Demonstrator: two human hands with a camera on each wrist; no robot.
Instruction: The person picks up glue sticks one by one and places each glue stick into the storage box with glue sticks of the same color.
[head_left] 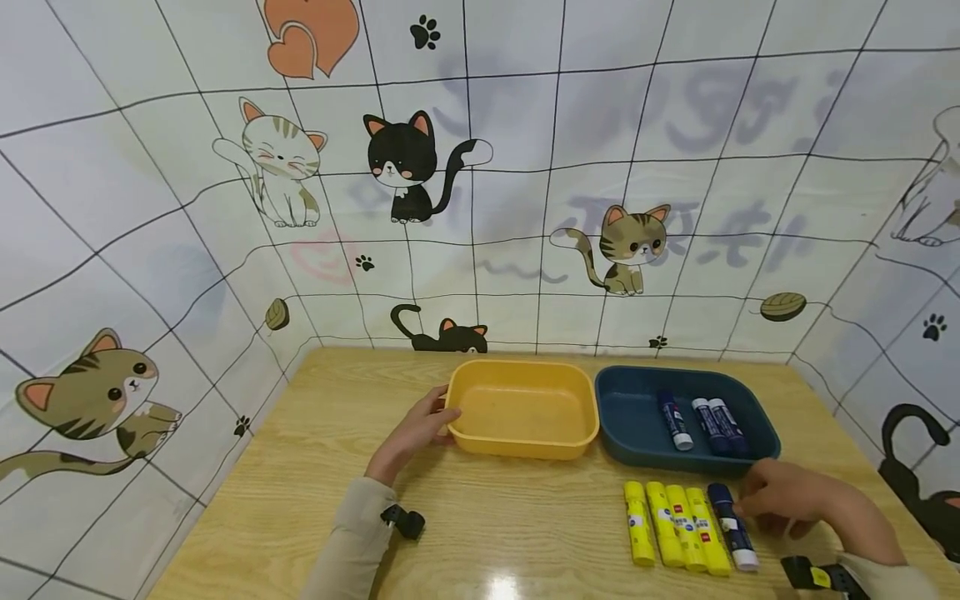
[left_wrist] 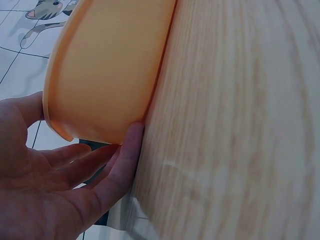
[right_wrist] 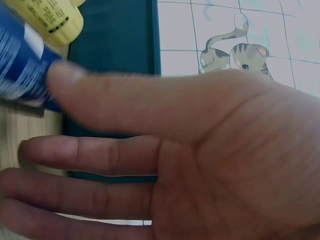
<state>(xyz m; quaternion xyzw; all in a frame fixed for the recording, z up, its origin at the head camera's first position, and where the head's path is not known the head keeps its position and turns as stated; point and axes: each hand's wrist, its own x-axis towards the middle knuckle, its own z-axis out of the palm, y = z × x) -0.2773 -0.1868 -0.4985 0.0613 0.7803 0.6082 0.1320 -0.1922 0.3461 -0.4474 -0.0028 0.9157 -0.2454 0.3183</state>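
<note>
My left hand [head_left: 416,429] grips the left end of a yellow plastic tray [head_left: 525,412], thumb at the rim. In the left wrist view, fingers [left_wrist: 131,150] reach along the outside of its end wall. My right hand [head_left: 798,497] is at a dark blue glue stick [head_left: 732,527] lying on the table. The right wrist view shows the thumb against that stick's side; the index finger is hidden. Several yellow glue sticks [head_left: 638,523] lie in a row just left of it. Behind them, a dark blue tray [head_left: 637,400] holds three dark blue glue sticks [head_left: 675,421].
Both trays stand side by side at the back of the wooden table [head_left: 480,517]. Cat-patterned cloth walls [head_left: 510,200] rise behind and on both sides. Bare tabletop lies in front of the yellow tray.
</note>
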